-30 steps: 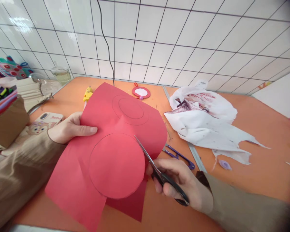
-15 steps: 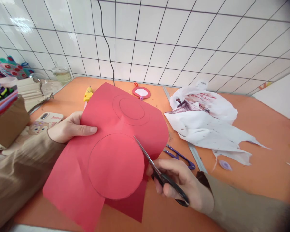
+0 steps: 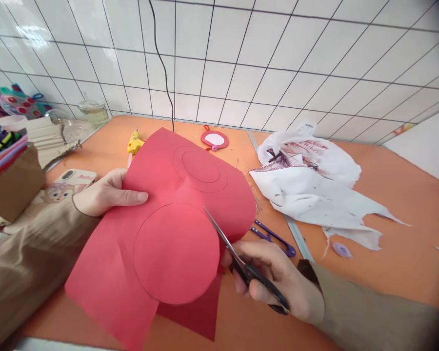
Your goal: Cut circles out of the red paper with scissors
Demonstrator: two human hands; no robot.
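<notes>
A large sheet of red paper point(image 3: 175, 253) is held up over the orange table, with a big pencilled circle low on it and two nested outlines higher up. My left hand point(image 3: 111, 195) grips its left edge, thumb on top and the other fingers hidden underneath. Black-handled scissors point(image 3: 241, 263) sit in my right hand point(image 3: 274, 278), fingers wrapped through the loops. Their blades lie along the circle's right side, where the paper is cut along the line from below. A dark red flap hangs beneath the circle.
Behind the paper lie a yellow glue gun point(image 3: 134, 142) and a round red-and-white ornament point(image 3: 214, 140). To the right are a white plastic bag point(image 3: 310, 190), a purple tool point(image 3: 274, 237) and a ribbon roll point(image 3: 341, 249). A phone point(image 3: 71, 183) and cardboard box point(image 3: 16, 187) stand left.
The paper and scissors have shifted very slightly in view. Both hands keep their hold, and the blades stay at nearly the same spot on the circle's edge.
</notes>
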